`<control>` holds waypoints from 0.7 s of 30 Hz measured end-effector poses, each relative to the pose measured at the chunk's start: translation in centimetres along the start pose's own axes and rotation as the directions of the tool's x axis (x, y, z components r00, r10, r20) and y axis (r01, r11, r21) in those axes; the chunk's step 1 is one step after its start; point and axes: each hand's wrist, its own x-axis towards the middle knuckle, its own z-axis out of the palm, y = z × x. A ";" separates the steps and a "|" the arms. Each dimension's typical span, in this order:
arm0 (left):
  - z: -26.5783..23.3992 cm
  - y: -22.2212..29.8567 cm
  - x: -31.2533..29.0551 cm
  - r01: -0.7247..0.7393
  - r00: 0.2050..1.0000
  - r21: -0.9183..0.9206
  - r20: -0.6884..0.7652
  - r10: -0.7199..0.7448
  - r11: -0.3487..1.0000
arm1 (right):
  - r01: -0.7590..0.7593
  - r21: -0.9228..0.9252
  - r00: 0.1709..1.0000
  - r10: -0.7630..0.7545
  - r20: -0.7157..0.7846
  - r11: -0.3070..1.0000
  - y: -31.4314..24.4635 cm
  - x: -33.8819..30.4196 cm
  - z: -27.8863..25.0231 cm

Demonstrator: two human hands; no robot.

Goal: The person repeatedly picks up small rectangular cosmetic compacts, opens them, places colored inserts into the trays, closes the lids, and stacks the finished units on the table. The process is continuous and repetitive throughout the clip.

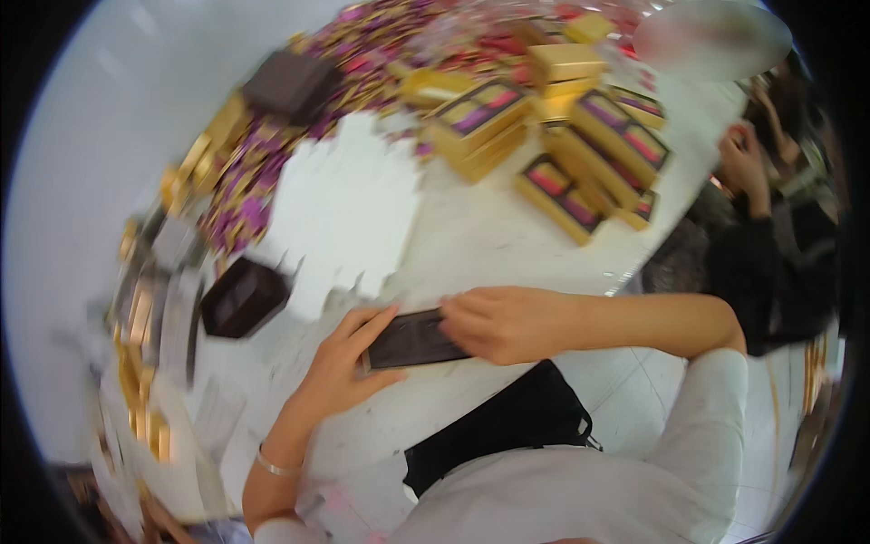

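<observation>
A shallow rectangular box with a dark brown inside (pixel 410 341) lies at the near edge of the table in front of me. My left hand (pixel 346 364) is closed around its left end, thumb on one long side and fingers on the other. Over the box's right end, my right hand (pixel 494 325) has its fingers curled and bunched together. Whether they pinch the dark insert or something small is hidden. Left of the box sits a dark brown tray (pixel 243 299) with hollow compartments. White paper pieces (pixel 349 204) lie piled beyond the box.
Gold boxes (pixel 616 136) with pink and purple pieces stand at the far right. A heap of purple and gold wrapped pieces (pixel 245 204) spreads along the far left, beside a dark brown stack (pixel 292 86). Another person's hand (pixel 745 163) shows at right.
</observation>
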 end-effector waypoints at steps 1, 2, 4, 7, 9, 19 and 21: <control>-0.1 0.3 -0.2 0.005 1.000 0.006 0.003 -0.005 1.000 | -0.041 -0.031 0.995 0.043 0.085 0.999 -0.4 0.1 -0.6; -0.1 0.3 -0.4 0.000 1.000 0.004 -0.023 0.000 1.000 | -0.047 -0.017 0.991 0.049 0.128 0.999 -0.5 0.5 -1.8; 0.1 0.1 -0.8 -0.032 0.997 -0.003 -0.064 0.032 0.999 | -0.076 -0.006 0.970 0.075 0.232 0.997 -0.9 0.9 -4.4; 0.9 0.1 -0.6 -0.061 0.988 0.050 -0.138 0.068 0.997 | -0.338 0.341 0.935 0.271 0.229 0.877 -2.2 -0.7 -0.7; 1.0 0.3 -0.7 0.017 0.992 0.066 -0.122 -0.009 0.998 | -0.317 0.358 0.937 0.231 0.264 0.878 -1.2 -0.5 -1.6; 3.4 -1.2 -1.0 -0.109 0.937 0.107 -0.320 0.138 0.988 | -0.362 0.414 0.836 0.487 -0.253 0.835 11.4 15.1 4.0; 3.4 -1.4 -0.8 -0.141 0.932 0.092 -0.323 0.163 0.986 | -0.290 0.413 0.887 0.404 -0.222 0.863 13.8 19.7 7.8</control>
